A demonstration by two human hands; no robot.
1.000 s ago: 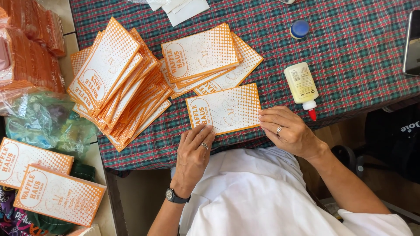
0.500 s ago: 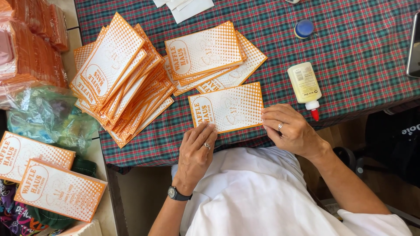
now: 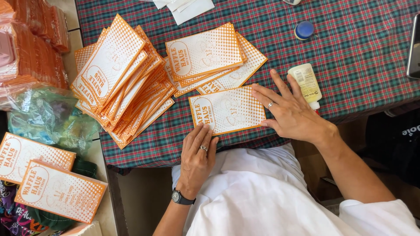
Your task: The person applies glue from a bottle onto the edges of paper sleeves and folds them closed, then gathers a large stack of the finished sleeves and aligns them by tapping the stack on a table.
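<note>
An orange-and-white paper bag (image 3: pixel 227 110) lies flat near the front edge of the plaid-covered table (image 3: pixel 358 52). My left hand (image 3: pixel 197 152) rests with its fingertips on the bag's near-left edge, fingers together and flat. My right hand (image 3: pixel 289 109) is spread open over the bag's right end, with the fingers lifted toward a small glue bottle (image 3: pixel 305 82) lying beside it. Neither hand grips anything. A small stack of the same bags (image 3: pixel 209 53) sits just behind, and a fanned pile of several more (image 3: pixel 120 78) lies to the left.
A blue bottle cap (image 3: pixel 304 30) lies on the cloth further back. White paper pieces (image 3: pixel 188 6) sit at the far edge and a phone (image 3: pixel 414 48) at the right edge. On the floor to the left are folded bags (image 3: pixel 57 190), a crumpled plastic bag (image 3: pixel 48 116) and wrapped orange bundles (image 3: pixel 30 39).
My right hand has opened and lifted its fingers off the bag's right corner, spreading toward the glue bottle. My left hand has slid slightly down to the bag's near edge.
</note>
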